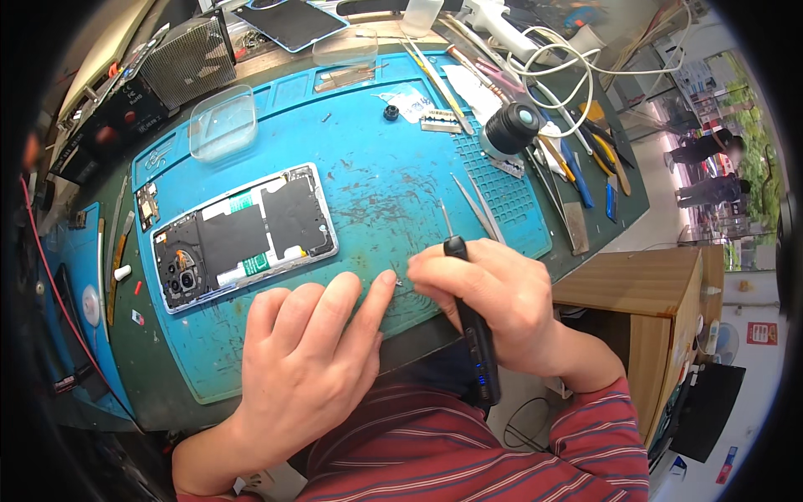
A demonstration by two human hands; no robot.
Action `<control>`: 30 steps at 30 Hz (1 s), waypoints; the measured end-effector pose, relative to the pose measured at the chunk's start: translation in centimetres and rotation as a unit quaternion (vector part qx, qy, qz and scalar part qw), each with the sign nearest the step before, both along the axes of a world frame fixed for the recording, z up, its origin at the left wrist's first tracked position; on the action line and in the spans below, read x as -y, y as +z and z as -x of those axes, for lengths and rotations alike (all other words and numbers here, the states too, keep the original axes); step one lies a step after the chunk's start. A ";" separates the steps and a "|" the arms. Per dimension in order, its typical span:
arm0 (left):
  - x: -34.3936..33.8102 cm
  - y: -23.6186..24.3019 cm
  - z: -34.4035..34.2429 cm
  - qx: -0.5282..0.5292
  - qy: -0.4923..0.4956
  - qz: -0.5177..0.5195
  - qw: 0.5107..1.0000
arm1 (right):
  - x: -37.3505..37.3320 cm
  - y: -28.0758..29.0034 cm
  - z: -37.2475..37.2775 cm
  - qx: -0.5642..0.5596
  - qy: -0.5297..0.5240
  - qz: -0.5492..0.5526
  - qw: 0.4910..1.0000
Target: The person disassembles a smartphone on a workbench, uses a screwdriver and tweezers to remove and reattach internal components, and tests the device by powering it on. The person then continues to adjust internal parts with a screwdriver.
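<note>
My right hand (pixel 493 293) is closed round a black electric screwdriver (pixel 478 343) with small blue lights; its thin bit points away from me over the mat. My left hand (pixel 314 351) rests low over the mat's near edge, index finger stretched out and the others loosely bent, holding nothing. Beside that fingertip lie tiny shiny bits (pixel 399 283), perhaps screws, with my right fingertips just across from them. Left of centre lies a phone (pixel 251 230) without its back cover, showing black inner panels, green-and-white patches and a camera cluster.
The blue repair mat (pixel 360 167) holds a clear plastic box (pixel 222 124), tweezers (pixel 477 205), a blade (pixel 440 121) and a small black knob (pixel 391 112). A black magnifier loupe (pixel 510 130) stands at the right, near pliers (pixel 606 142) and other tools. A wooden cabinet (pixel 627 280) is beyond the bench.
</note>
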State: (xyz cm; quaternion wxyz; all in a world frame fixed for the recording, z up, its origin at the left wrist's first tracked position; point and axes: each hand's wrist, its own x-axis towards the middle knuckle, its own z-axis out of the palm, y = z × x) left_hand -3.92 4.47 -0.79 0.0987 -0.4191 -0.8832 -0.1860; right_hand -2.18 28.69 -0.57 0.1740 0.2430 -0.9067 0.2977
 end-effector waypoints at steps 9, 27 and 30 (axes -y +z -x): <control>0.2 0.1 -0.3 -0.023 0.006 0.016 1.000 | 1.1 -1.0 -0.2 -0.026 0.003 -0.006 1.000; 1.1 -0.1 -0.5 -0.019 -0.007 -0.011 1.000 | -0.6 -0.2 2.7 0.023 0.146 0.019 0.989; 1.2 -0.2 -0.6 0.001 -0.012 -0.009 1.000 | -0.2 0.4 3.2 0.056 0.147 0.021 0.987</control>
